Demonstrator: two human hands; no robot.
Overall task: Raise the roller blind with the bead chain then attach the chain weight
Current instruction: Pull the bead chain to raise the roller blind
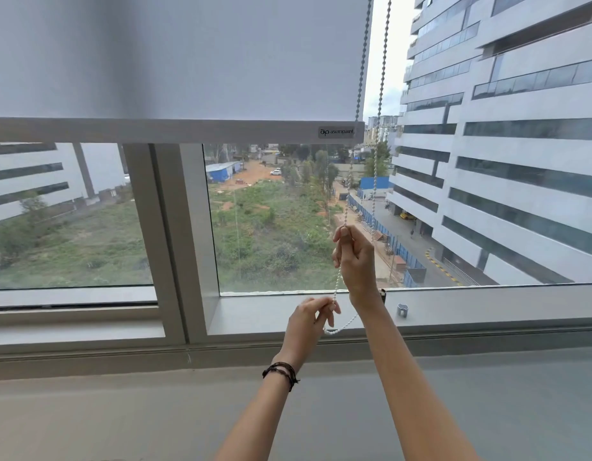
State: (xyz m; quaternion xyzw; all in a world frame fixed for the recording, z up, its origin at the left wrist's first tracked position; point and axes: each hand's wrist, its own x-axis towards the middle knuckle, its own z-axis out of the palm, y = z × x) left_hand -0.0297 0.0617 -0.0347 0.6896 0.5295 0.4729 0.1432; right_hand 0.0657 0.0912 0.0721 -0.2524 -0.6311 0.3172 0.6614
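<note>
Right hand [353, 257] pinching round-beaded white chain [350, 176], left hand [308, 322] pinching it lower, smooth matte blind [174, 58] half raised

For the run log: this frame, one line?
blind: part raised | left hand: pinches bead chain low | right hand: grips chain above

Far right, through the glass: a tall pale office block [520, 144] banded with dark windows. Far left, another pale building [28, 174] of the same kind. Between them, an overgrown green plot [271, 221] with orange dirt patches. At its far end, a blue shed [221, 171] and a white car [275, 172]. Along its right edge, a blue fence [396, 244] beside a paved lane. Nearer, a grey window upright [168, 227] left of centre, and a grey sill [487, 304] below the pane.
</note>
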